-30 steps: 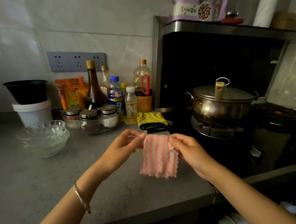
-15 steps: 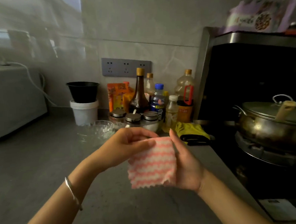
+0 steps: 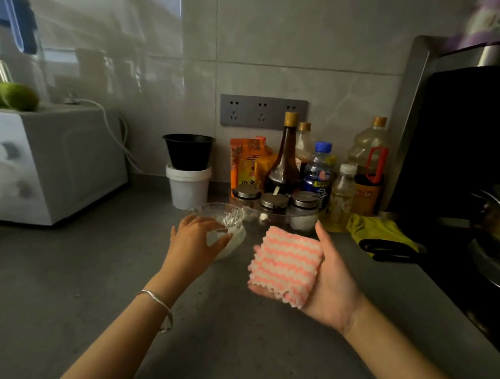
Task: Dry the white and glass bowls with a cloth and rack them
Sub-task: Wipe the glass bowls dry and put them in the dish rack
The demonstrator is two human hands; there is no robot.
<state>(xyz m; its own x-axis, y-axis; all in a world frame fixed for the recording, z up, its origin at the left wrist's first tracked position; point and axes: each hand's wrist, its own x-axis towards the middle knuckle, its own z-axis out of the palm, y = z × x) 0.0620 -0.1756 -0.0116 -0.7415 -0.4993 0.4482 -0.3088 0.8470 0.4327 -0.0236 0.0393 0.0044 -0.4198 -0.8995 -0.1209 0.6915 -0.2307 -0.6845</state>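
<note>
Two hands: left hand (image 3: 195,245) grips the near rim of the glass bowl (image 3: 231,219), fingers curled; right hand (image 3: 324,281), at the bowl's 4 o'clock, lies flat, palm up, carrying the cloth (image 3: 285,263).

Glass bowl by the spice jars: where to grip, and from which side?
Grip the near-left rim, coming from above-left. The glass bowl sits upright with its mouth open, so thumb inside and fingers outside can pinch the wall. The spice jars crowd its right. The left hand is on that side.
</note>
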